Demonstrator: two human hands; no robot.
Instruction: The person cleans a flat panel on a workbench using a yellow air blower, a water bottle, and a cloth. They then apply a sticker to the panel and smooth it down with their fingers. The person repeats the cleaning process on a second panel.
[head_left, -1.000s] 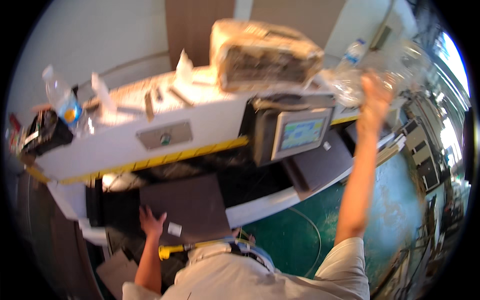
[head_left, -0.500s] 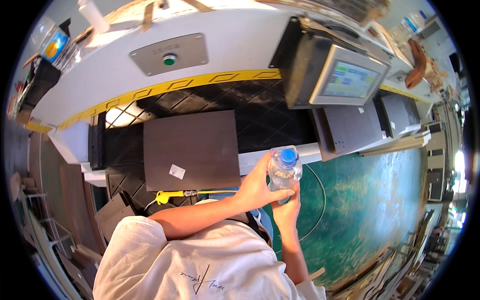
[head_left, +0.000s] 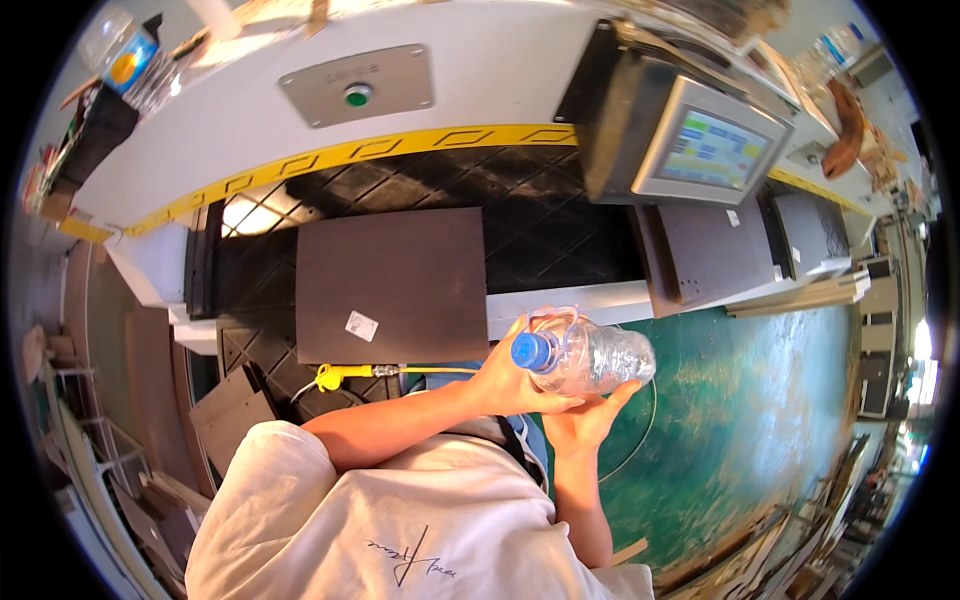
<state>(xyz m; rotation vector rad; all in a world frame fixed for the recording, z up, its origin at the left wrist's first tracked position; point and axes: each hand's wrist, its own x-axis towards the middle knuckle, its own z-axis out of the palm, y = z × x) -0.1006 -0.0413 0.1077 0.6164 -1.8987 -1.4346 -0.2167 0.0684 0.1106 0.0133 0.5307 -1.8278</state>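
Observation:
A large clear plastic bottle (head_left: 612, 358) with a blue cap is tilted in front of my body, its cap pointing left and its base to the right. A clear loop handle stands up by its neck. My left hand (head_left: 510, 382) wraps around the cap end from the near left side, its far fingers partly hidden behind the bottle. Under the body of the bottle, my right hand (head_left: 585, 422) grips it from below with the thumb along the near side. Left of the hands, a dark brown panel (head_left: 392, 275) with a white label lies on the black bed.
A yellow air-hose fitting (head_left: 345, 375) lies just below the panel. A machine screen (head_left: 715, 150) juts out at upper right, above stacked dark panels (head_left: 715, 250). A green button (head_left: 358, 95) is set on a metal plate. Another bottle (head_left: 120, 60) stands at upper left.
The bottle has turned from cap-up to lying over, its cap swinging left and its base to the right. Both hands have stayed on it. The view has shifted slightly.

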